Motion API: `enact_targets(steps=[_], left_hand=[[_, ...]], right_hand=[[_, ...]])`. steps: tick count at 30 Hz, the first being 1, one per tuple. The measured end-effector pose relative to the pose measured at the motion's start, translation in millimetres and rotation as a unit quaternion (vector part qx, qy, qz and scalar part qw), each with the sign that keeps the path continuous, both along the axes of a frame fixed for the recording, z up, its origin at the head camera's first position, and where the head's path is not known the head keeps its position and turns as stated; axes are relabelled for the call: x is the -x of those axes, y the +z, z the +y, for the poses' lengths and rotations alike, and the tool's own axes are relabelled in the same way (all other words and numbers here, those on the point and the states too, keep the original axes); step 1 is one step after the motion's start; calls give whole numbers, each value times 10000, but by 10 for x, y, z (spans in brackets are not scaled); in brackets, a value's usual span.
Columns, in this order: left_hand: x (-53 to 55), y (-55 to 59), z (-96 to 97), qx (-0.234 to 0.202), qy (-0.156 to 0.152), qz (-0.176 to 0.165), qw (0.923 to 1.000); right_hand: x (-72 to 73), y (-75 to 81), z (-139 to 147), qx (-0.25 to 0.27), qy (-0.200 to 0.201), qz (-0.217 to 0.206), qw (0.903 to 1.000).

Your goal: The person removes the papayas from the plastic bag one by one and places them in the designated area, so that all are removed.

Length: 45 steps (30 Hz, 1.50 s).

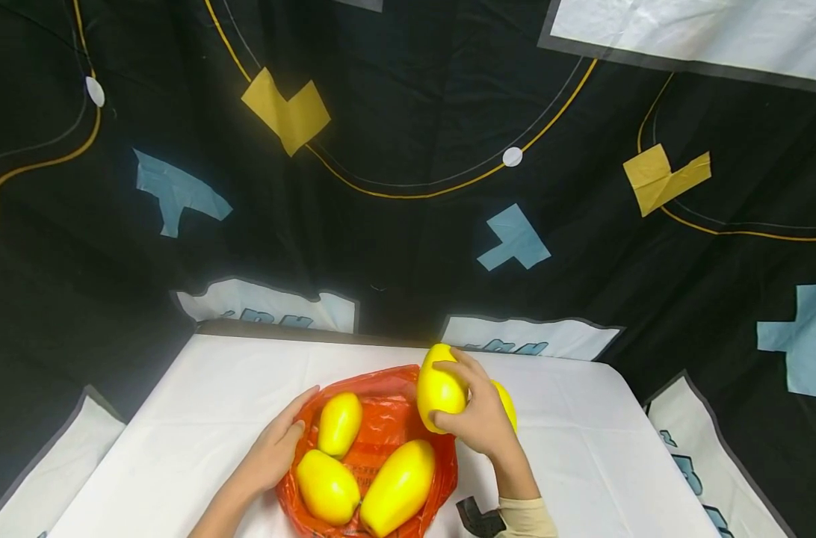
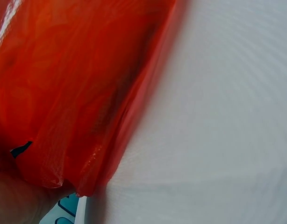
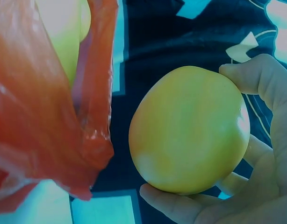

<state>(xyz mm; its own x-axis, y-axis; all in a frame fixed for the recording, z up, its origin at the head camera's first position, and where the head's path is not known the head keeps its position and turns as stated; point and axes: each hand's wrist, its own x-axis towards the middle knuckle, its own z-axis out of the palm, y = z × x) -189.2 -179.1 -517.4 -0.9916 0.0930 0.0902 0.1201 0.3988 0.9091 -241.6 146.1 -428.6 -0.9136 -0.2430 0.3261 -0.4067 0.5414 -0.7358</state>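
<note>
A red plastic bag lies with its mouth spread on the white table, three yellow mangoes inside: a small one, one at lower left and a long one. My left hand grips the bag's left rim, thumb on the inner side; in the left wrist view red plastic covers most of its fingers. Above the bag's right rim, my right hand holds another yellow mango between thumb and fingers. Behind that hand, a further yellow mango is partly hidden.
The white table extends on both sides of the bag. Beyond its far edge hangs a black cloth with yellow and blue tape pieces and drawn curved lines. White printed sheets show along the table's back edge.
</note>
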Motion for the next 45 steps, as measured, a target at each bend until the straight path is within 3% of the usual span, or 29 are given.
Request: enact_targets(steps=[7, 23, 39, 45], left_hand=[[4, -10, -1, 22, 6, 26, 10000], [1, -21, -2, 42, 24, -123, 9999], [24, -31, -7, -5, 56, -281, 9996], [15, -30, 0, -19, 8, -195, 9998]], right_hand=[[3, 17, 129, 161, -165, -74, 9997], [-7, 1, 415, -112, -459, 199, 9987], [-30, -61, 727, 28, -738, 18, 9973], [-31, -95, 851, 29, -858, -40, 9963]])
